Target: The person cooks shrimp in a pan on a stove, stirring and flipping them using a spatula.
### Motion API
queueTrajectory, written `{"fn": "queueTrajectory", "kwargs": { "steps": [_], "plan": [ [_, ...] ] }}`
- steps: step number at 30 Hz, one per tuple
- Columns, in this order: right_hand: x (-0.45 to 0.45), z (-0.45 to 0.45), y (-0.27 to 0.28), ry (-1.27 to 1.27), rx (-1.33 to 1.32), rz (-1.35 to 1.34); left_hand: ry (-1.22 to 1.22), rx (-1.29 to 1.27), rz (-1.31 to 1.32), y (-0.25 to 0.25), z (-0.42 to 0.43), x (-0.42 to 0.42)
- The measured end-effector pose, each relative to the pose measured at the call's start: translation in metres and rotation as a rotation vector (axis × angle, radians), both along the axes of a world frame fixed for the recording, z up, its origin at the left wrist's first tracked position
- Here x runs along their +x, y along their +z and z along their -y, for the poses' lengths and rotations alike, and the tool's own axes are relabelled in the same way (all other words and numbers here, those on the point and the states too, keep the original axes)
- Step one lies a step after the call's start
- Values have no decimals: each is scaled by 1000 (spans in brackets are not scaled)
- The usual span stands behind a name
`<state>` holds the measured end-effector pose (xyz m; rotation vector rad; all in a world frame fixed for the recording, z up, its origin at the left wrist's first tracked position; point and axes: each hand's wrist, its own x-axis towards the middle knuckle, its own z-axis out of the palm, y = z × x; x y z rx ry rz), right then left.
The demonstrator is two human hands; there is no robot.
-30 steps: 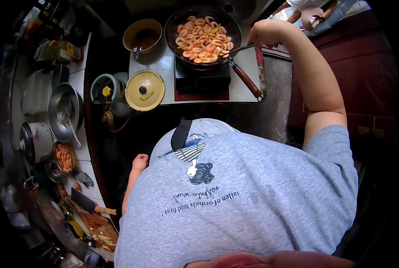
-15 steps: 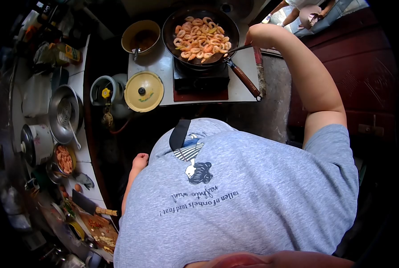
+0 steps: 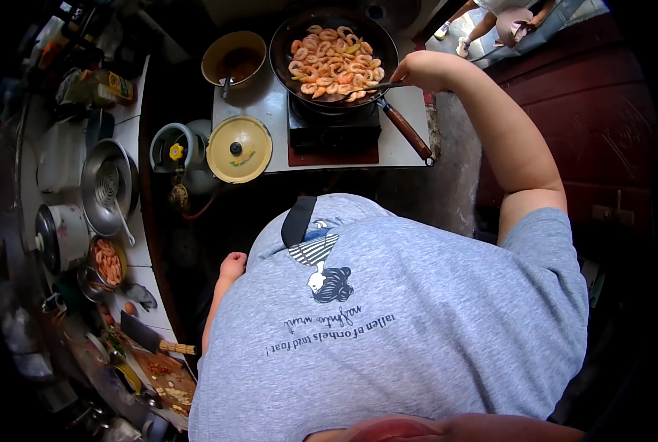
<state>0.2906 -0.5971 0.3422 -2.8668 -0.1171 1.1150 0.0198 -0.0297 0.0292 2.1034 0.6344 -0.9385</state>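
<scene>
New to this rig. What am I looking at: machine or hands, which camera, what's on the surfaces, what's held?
No machine: these are a person's bare hands, seen from a camera worn on the head, looking down past the grey T-shirt. The right hand holds a dark utensil reaching into a pan of shrimp. The left hand hangs by the body, curled, nothing visible in it. The pan is over a burner on a pale table, with a bowl and yellow lid to its left. The side counter holds more items, including a cleaver. The lens bends the edges.
</scene>
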Motion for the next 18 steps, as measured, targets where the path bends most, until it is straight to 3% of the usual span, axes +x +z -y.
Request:
{"fn": "queueTrajectory", "kwargs": {
  "steps": [2,5,8,11,14,18],
  "plan": [
    [-8,-15,2,-120,-63,-104,6,11,8,6,4,3],
    [-26,-25,-6,-66,-74,-34,50,-109,51,-26,-11,-1],
    [-35,-28,-10,-26,-168,-94,-97,14,64,19,12,12],
    [-44,-18,-46,37,-166,34,-130,50,114,-44,-18,-1],
    [-57,-28,-67,-1,-122,130,-119,111,35,-8,2,7],
    [-80,-31,-99,-174,57,314,-76,51,24,-5,0,11]
  ]
}}
